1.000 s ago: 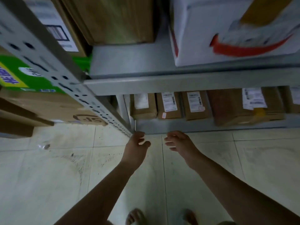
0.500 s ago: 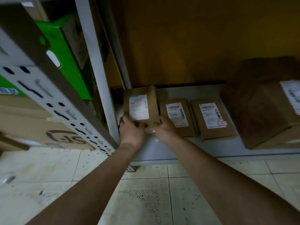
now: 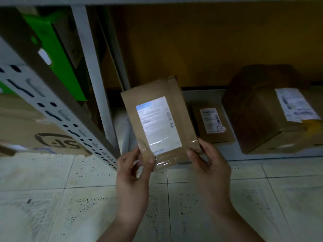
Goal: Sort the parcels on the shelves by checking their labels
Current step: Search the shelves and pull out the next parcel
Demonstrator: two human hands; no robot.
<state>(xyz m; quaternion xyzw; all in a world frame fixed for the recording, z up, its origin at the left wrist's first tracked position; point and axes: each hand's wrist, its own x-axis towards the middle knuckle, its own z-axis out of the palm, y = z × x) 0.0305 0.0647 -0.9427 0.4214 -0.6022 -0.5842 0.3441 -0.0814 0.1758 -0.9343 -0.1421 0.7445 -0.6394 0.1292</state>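
A small brown cardboard parcel (image 3: 157,105) with a white label (image 3: 158,124) facing me is lifted off the bottom shelf (image 3: 202,95) and tilted up. My left hand (image 3: 134,175) pinches its lower left corner, thumb on the front. My right hand (image 3: 211,170) grips its lower right corner. On the shelf behind lie another small labelled parcel (image 3: 212,124) and a larger brown box (image 3: 265,116) with a white label on top. Part of the shelf is hidden by the held parcel.
A perforated grey shelf upright (image 3: 57,109) slants across the left. A green carton (image 3: 57,55) and a brown box with a black logo (image 3: 35,130) sit to its left. Pale floor tiles (image 3: 70,206) spread below.
Both hands went from the floor area to the leftmost small parcel, took hold of it and lifted it off the shelf toward me. The view has closed in on the bottom shelf.
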